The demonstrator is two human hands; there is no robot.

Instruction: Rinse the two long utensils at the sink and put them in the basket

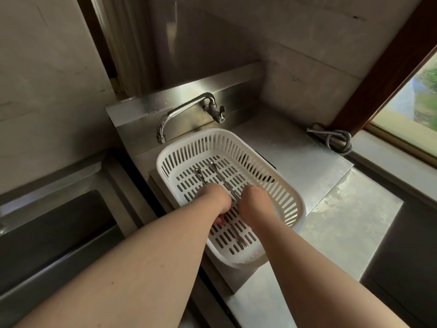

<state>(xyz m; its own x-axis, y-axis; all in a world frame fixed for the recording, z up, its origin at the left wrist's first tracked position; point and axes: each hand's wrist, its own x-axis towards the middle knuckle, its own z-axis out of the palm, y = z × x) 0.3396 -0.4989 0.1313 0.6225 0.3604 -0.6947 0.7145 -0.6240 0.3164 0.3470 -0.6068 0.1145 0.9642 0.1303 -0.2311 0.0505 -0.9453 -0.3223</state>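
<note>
Both your hands reach into the white slotted basket (279, 171): left hand (216, 200) and right hand (254, 201) curl down over two thin metal utensils (227, 183) lying on its floor; whether they grip, you cannot tell. Beyond curves a chrome tap (179, 110), a coiled hose (338, 140) far right.

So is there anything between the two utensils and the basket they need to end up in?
Nothing visible. Both long metal utensils already lie on the slotted floor of the white basket, with the left hand and right hand down on them. Whether the fingers grip is hidden.
</note>
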